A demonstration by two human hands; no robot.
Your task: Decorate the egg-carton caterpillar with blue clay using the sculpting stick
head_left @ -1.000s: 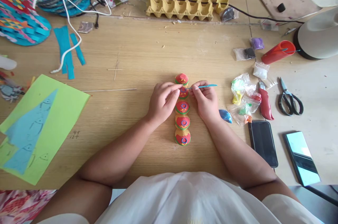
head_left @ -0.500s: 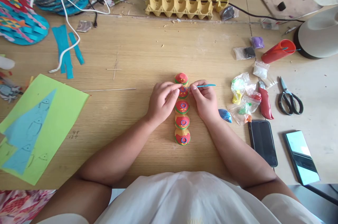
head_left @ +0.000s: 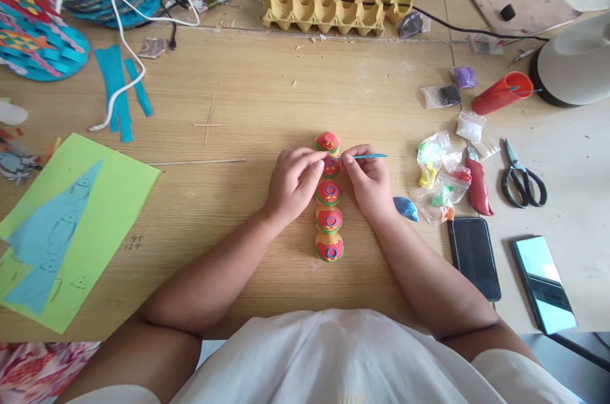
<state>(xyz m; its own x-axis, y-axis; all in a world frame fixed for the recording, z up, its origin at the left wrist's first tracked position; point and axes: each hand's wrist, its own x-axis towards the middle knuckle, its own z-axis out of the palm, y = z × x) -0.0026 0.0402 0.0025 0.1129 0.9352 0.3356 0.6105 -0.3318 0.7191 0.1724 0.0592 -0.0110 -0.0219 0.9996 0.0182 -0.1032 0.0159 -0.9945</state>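
A row of red domed pieces (head_left: 329, 221) with green rims and blue rings runs from near my body up the middle of the wooden table. My right hand (head_left: 372, 178) pinches a thin blue tool (head_left: 374, 155), its tip pointing left over the second piece from the top. On the left side of that same piece is my left hand (head_left: 296, 181), thumb and fingertips pressed together; whatever lies between them is too small to tell. The topmost piece (head_left: 328, 141) shows a small yellow face pattern just above my fingertips.
Clay bags (head_left: 441, 159), a red-handled knife (head_left: 479, 185), scissors (head_left: 524, 183), two phones (head_left: 475, 258) and a red cup (head_left: 502, 93) lie right. Green paper (head_left: 119, 201) and blue strips (head_left: 114, 89) are left; egg cartons (head_left: 324, 7) stand at the back.
The blue tool and my right hand have shifted very slightly left. My left hand stays in the same place beside the second piece.
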